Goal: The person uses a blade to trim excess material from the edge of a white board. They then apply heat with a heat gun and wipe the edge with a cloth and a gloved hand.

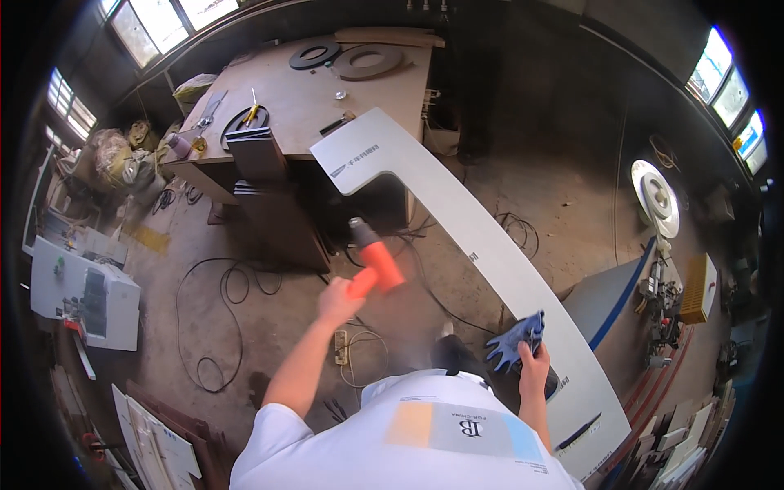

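Observation:
My left hand (339, 304) is wrapped round the grip of an orange heat gun (380, 263). Its metal nozzle points away from me and up to the left, toward a stack of dark boards. In my right hand (535, 361) is a bunched blue work glove (517, 338), held over the edge of a long pale panel (469, 214). The panel has a cut-out corner and runs from the table down past my right side. A slim black object (578, 431), its kind unclear, lies on the panel's near end.
A wooden table (273, 77) at the back carries ring-shaped pieces (367, 62) and small tools. Dark boards (282, 216) stand against its front. Loose cables (237, 298) curl over the floor. A grey machine (98, 294) stands left; stacked boards (670, 449) lie at lower right.

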Tool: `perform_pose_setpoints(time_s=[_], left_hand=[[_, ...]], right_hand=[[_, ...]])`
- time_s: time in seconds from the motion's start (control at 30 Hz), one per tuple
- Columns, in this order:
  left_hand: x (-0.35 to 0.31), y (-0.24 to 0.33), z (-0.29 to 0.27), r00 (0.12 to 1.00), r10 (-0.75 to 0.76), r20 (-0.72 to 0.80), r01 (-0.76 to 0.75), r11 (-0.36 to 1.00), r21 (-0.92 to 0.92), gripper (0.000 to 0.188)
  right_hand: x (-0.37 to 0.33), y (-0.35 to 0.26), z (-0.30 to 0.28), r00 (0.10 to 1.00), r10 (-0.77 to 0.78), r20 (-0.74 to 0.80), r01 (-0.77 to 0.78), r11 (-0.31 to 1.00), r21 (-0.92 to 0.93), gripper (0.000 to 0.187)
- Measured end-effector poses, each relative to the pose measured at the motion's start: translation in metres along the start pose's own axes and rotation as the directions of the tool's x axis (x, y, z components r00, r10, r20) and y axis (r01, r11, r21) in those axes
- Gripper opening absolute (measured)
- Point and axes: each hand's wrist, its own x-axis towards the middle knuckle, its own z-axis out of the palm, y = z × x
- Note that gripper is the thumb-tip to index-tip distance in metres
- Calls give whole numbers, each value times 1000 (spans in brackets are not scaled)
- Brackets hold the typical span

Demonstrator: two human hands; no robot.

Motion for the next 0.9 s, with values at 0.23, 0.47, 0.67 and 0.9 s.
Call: perform_pose_setpoints(time_s=[0.23, 0.47, 0.67, 0.9], left_hand=[[42, -72, -131, 995, -14, -97, 55, 899, 434, 34], [144, -67, -147, 940, -221, -261, 296, 908, 298, 44], [278, -78, -149, 903, -276, -330, 328, 937, 116, 43], [496, -191, -157, 891, -429, -149, 397, 895, -202, 46]], right_hand=[[147, -11, 91, 994, 54, 91, -66, 989, 131, 27], [260, -65, 216, 963, 54, 263, -127, 955, 268, 33], [309, -127, 307, 923, 124, 365, -281, 865, 417, 36], [336, -175, 395, 931, 303, 204, -358, 863, 356, 36]])
